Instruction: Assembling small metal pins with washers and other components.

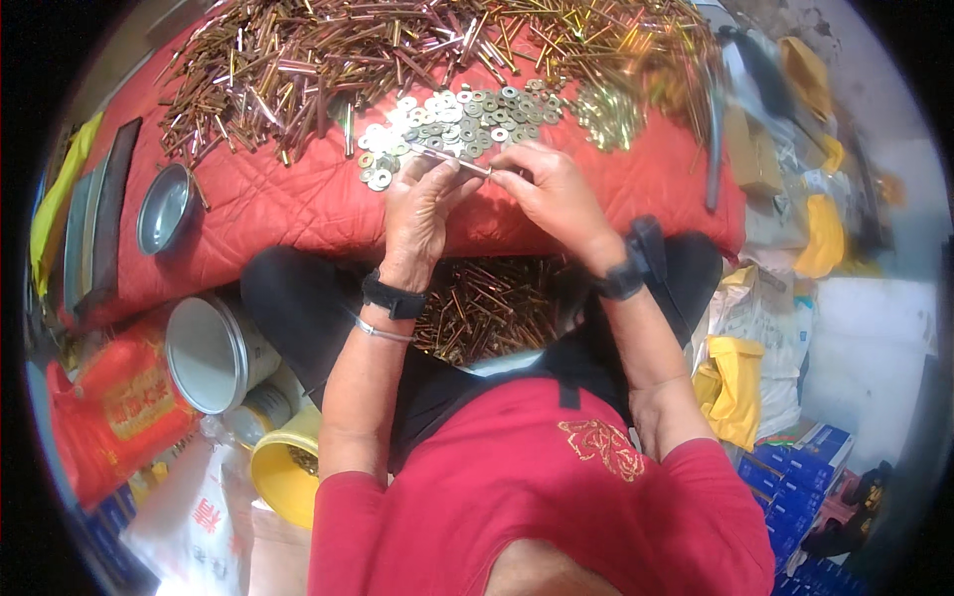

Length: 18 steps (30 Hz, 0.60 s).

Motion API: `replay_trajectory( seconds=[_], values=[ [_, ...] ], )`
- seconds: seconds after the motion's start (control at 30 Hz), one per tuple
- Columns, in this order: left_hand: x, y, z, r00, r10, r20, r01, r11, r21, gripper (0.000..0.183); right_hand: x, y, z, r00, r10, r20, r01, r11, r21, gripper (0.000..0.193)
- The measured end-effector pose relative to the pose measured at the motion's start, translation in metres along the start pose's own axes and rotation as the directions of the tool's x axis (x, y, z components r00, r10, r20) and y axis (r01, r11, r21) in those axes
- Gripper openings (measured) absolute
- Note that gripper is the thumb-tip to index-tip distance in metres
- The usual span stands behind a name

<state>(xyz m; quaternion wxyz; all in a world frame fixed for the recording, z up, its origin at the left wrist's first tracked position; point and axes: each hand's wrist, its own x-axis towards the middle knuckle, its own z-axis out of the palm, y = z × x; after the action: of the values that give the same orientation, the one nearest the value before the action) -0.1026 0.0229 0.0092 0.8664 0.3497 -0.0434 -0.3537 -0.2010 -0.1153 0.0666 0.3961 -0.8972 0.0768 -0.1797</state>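
Observation:
My left hand (pixel 417 207) is closed around a slim, shiny metal bolt (pixel 475 169), which lies slanted across its fingertips. At the bolt's right end, the thumb and fingers of my right hand (pixel 558 189) are pinched together. Whether a small part sits between those fingers is hidden. Just beyond both hands spreads a patch of flat round silvery washers (pixel 477 117) on a red cloth (pixel 298 211). Behind the washers a large heap of long brassy bolts (pixel 298 70) covers the far side. Some shiny yellowish small parts (pixel 608 117) lie to the right of the washers.
A metal bowl (pixel 167 211) stands at the cloth's left. More bolts (pixel 489 308) fill a container between my legs. Lower left are a pale bucket (pixel 204 355), a yellow bucket (pixel 283 482) and a red bag (pixel 124 407). Yellow bags (pixel 735 392) and blue boxes (pixel 795 487) line the right.

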Motion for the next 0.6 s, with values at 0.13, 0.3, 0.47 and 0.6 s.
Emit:
replay_trajectory(
  seconds=[0.13, 0.3, 0.47, 0.6],
  values=[
    [0.0, -0.002, 0.007, 1.0, -0.004, -0.027, 0.005, 0.999, 0.05, 0.013, 0.01, -0.001, 0.024, 0.924, -0.111, -0.365, 0.112, 0.994, -0.018, 0.012],
    [-0.002, -0.027, -0.01, 0.983, -0.179, -0.034, 0.177, 0.983, -0.053, 0.014, 0.025, -0.012, 0.041, 0.923, -0.089, -0.375, 0.221, 0.919, 0.326, 0.033],
    [0.014, 0.011, -0.017, 0.981, -0.161, -0.104, 0.118, 0.935, -0.335, 0.019, 0.02, -0.009, -0.002, 0.871, -0.136, -0.472, 0.245, 0.953, 0.177, 0.024],
    [0.015, 0.01, -0.021, 0.952, -0.288, 0.105, 0.299, 0.799, -0.521, 0.023, 0.026, 0.09, -0.036, 0.89, -0.214, -0.404, 0.033, 0.912, -0.41, 0.011]
  ],
)
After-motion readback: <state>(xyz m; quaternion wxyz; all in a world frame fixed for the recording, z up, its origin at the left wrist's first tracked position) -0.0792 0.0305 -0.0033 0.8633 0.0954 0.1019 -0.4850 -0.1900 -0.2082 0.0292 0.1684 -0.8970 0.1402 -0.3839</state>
